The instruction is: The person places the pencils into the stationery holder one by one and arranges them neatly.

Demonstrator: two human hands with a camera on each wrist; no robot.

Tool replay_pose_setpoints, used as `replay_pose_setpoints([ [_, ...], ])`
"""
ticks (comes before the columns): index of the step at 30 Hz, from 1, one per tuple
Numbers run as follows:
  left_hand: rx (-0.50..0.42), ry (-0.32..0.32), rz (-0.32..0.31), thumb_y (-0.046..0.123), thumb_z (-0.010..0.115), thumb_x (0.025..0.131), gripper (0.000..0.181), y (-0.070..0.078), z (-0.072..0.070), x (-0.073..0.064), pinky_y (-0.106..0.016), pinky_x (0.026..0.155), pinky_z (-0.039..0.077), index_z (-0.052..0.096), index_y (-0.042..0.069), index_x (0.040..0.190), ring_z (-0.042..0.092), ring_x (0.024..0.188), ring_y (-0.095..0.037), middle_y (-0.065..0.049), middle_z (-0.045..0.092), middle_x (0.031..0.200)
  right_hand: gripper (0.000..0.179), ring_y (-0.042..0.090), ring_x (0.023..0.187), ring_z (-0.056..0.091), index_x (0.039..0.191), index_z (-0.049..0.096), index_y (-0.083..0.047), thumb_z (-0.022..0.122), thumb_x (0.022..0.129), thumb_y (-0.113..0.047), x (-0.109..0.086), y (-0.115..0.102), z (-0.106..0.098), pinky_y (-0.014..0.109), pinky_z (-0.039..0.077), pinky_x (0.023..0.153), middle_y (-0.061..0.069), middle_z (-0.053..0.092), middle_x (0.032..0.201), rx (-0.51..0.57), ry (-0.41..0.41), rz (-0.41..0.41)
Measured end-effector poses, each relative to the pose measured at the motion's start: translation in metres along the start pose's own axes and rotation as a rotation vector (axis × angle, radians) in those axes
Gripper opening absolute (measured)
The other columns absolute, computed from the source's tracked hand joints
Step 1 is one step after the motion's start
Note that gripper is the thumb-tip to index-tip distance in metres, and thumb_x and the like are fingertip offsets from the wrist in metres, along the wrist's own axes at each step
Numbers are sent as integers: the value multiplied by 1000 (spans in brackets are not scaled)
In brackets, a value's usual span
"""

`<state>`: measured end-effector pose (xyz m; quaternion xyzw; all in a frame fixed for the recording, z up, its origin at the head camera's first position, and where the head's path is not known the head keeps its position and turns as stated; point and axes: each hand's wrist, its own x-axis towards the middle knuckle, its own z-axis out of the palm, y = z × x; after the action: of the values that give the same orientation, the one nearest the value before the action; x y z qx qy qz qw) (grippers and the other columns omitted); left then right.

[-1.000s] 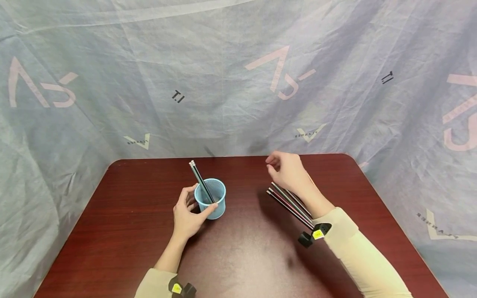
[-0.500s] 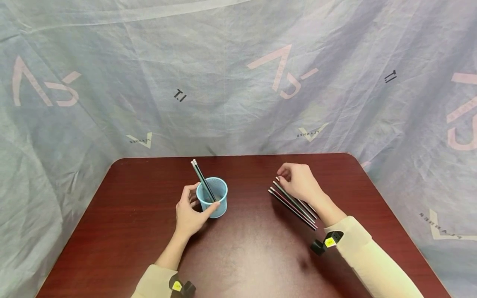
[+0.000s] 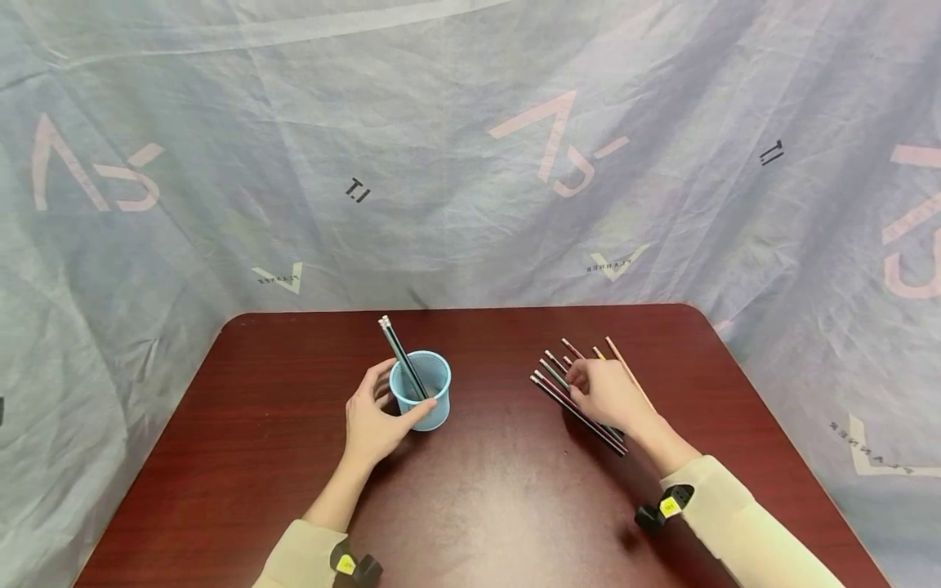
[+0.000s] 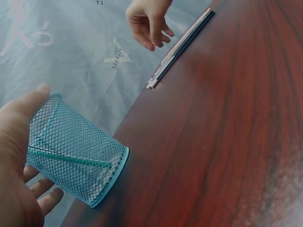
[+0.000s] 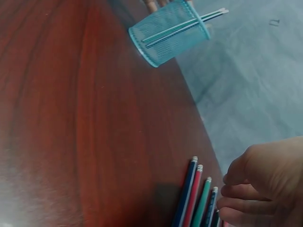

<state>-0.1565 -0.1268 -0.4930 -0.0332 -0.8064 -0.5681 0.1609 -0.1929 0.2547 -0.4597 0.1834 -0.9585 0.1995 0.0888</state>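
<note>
My left hand (image 3: 373,420) grips a light blue mesh pencil cup (image 3: 435,416), its thumb on the near side and its fingers round the far side. In the cup lean a few dark green and black pencils (image 3: 401,353), white ends up. My right hand (image 3: 608,396) hovers low over a fan of loose pencils (image 3: 579,416), fingers loosely bent. Seen from the left wrist, the right hand (image 4: 149,21) is above the pencils with nothing between its fingers. The right wrist view shows navy, red (image 5: 193,194) and green (image 5: 202,203) pencils beside its fingertips.
A dark red wooden table (image 3: 470,506) carries everything. Behind it and at both sides hangs a grey printed cloth (image 3: 441,229). A yellow pencil (image 3: 599,353) and a pale peach pencil (image 3: 618,357) lie at the right of the fan, partly hidden by the right hand.
My right hand has moved nearer and to the right over the pencils, uncovering several of their far ends. The left hand keeps its hold on the pencil cup.
</note>
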Motion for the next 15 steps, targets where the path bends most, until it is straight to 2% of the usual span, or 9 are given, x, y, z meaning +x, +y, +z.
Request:
replay_pose_setpoints([
  [9,-33,7,0,23,101,72,78,-3,1,1,-51,99,64,64,15,140,73,120,-28,-10,75,127,4,10,67,69,87,75,-8,79,86,-6,-10,3,12,30,57,63,-3,74,74,-9,-67,-36],
  [15,-45,7,15,22,101,72,76,-2,1,1,-50,98,64,64,15,138,74,119,-28,-10,76,125,8,6,62,68,84,74,-7,82,83,-6,-11,4,16,28,57,61,-6,73,68,-56,-50,-84],
])
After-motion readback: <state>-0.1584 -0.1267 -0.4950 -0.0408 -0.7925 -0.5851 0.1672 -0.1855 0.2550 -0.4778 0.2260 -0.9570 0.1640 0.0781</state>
